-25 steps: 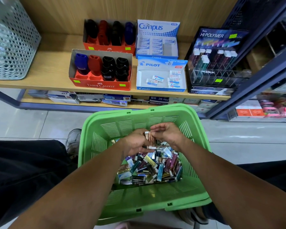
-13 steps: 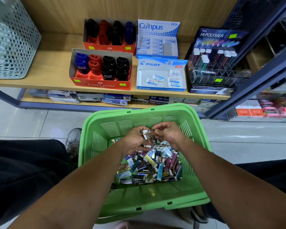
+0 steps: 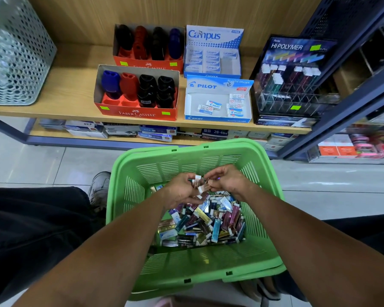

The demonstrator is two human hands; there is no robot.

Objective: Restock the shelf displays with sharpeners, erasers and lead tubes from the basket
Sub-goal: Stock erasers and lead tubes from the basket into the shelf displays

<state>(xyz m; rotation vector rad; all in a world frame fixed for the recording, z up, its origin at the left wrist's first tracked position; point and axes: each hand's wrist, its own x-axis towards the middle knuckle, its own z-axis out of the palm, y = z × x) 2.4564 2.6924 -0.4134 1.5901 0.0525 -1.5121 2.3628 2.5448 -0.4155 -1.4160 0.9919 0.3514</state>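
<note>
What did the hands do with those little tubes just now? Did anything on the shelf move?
Both hands stayed over the green basket. The left hand kept its small bunch of lead tubes, which tipped from upright to slanted, while the right hand kept pinching at their tips. Nothing was let go. The sharpener boxes, the eraser boxes and the lead tube display did not move.

Both forearms reach forward and meet. The left hand (image 3: 180, 189) and the right hand (image 3: 227, 180) are close together, fingers curled, each pinching small tubes (image 3: 199, 184).
</note>
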